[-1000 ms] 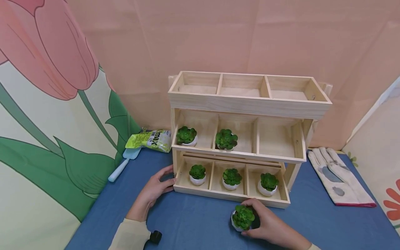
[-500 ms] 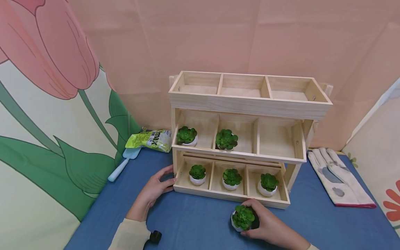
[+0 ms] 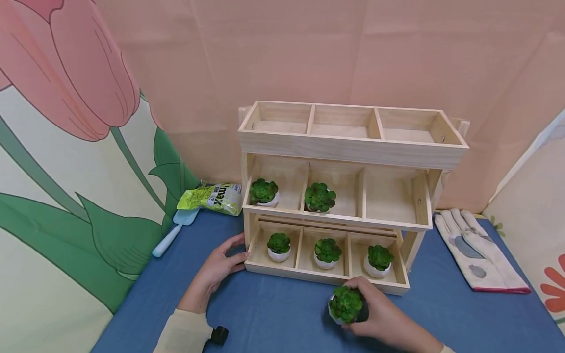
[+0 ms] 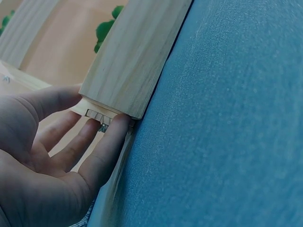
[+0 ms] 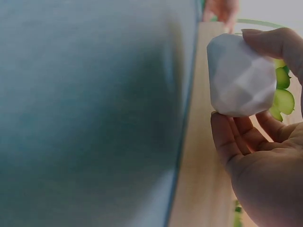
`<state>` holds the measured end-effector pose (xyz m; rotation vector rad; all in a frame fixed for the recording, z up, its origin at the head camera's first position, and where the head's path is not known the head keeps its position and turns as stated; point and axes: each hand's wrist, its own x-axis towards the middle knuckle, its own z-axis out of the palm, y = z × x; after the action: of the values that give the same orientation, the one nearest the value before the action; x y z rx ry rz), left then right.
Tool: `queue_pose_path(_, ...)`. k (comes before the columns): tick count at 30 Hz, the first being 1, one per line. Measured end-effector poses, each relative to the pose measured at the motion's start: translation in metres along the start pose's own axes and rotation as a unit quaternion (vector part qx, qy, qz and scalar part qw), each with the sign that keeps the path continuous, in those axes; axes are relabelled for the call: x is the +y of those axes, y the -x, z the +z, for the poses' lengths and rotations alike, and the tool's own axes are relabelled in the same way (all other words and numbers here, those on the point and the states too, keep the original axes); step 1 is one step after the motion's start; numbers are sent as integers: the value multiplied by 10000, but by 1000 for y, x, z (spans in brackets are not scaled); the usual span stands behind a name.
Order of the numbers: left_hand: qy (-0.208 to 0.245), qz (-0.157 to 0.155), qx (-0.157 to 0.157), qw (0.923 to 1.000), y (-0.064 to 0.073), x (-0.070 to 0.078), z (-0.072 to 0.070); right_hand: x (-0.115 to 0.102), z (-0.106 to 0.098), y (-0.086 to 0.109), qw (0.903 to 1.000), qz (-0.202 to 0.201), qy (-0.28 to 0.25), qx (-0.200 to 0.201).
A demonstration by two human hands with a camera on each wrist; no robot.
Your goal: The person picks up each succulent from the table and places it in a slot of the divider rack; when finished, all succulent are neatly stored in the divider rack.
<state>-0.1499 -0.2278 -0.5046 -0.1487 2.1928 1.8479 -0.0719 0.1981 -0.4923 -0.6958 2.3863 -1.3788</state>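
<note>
In the head view, my right hand [image 3: 375,311] pinches a small potted succulent [image 3: 346,304] between thumb and fingers, just in front of the wooden shelf's [image 3: 353,151] bottom tier. The right wrist view shows its white faceted pot [image 5: 241,78] held off the blue cloth. My left hand [image 3: 222,262] rests against the left end of the bottom tier; in the left wrist view its fairly straight fingers touch the tray's corner [image 4: 125,75]. Bottom-tier succulents stand one per compartment: left [image 3: 279,245], middle [image 3: 326,252], right [image 3: 378,260].
On the middle tier, succulents sit in the left [image 3: 265,191] and middle [image 3: 320,197] compartments. A green bag [image 3: 214,197] and a light blue trowel [image 3: 174,233] lie left of the shelf. White gloves [image 3: 478,252] lie to its right on the blue cloth [image 3: 273,314].
Over the last half second, my right hand has shifted slightly up and to the right in the head view, carrying the potted succulent. My left hand has stayed put.
</note>
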Motion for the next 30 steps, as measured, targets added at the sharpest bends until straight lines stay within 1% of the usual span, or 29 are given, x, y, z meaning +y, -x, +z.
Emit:
queue_pose_path(3,12,5,2,10000,0,0,0,-12,-8,1,9996,-47,156,215)
queue_pose_path(10,-11,-1,19,10000,0,1,0,-41,-32,2,9957,159,693,586)
queue_pose_path(14,-9,-29,20,10000,0,0,0,-57,-48,4,9916,-79,877,943)
queue_pose_path(16,-4,-31,21,10000,0,-1,1,-64,-56,5,9883,-272,981,1139)
queue_pose_path(20,10,-10,12,10000,-1,-1,1,-77,-72,6,9799,-515,1308,1417)
queue_pose_path(23,30,-21,15,10000,-1,-1,1,-87,-83,7,9758,-582,1471,1510)
queue_pose_path(25,27,-22,13,10000,-1,-1,1,-93,-90,7,9749,-564,1502,1545)
queue_pose_path(30,23,-5,9,10000,-1,-1,0,-100,-101,5,9716,-575,1565,1677)
